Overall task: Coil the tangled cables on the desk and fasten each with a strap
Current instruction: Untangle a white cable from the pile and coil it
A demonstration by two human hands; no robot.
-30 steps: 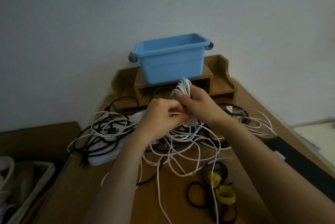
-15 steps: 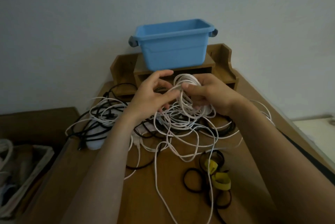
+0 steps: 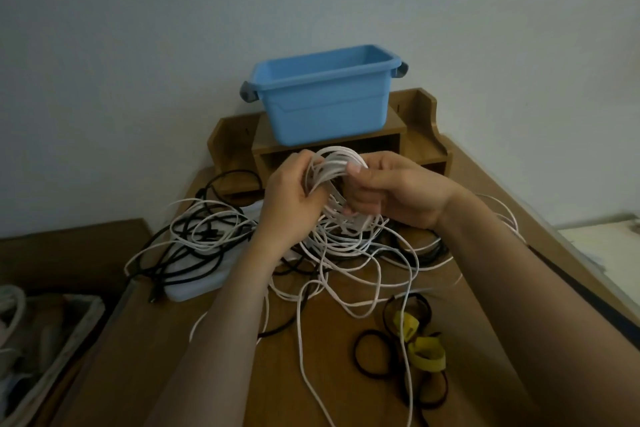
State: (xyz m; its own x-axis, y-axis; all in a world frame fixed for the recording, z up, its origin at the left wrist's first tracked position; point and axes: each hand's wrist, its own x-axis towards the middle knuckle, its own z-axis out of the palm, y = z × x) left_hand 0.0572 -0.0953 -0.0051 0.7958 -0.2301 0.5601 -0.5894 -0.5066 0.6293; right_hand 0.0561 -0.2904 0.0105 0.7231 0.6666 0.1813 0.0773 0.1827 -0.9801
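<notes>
Centrally, one raised coil of thin white cable (image 3: 341,158) held by two hands: left hand (image 3: 287,200) curled round its left side, right hand (image 3: 393,194) pinching its top strands under the thumb. Half a second back, left fingers spread apart; now closed on the coil. Loose white loops trailing down onto the brown wooden desk (image 3: 277,387) among black cables (image 3: 204,234). Lower right, two yellow straps (image 3: 424,354) beside several black strap loops (image 3: 360,359). Above centre, one blue plastic tub (image 3: 325,101) atop one wooden organiser (image 3: 420,136).

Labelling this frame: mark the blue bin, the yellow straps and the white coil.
blue bin (image 3: 325,115), head view, front wall.
yellow straps (image 3: 431,363), head view, nearer yellow loop.
white coil (image 3: 337,162), head view, top arc of the loops.
</notes>
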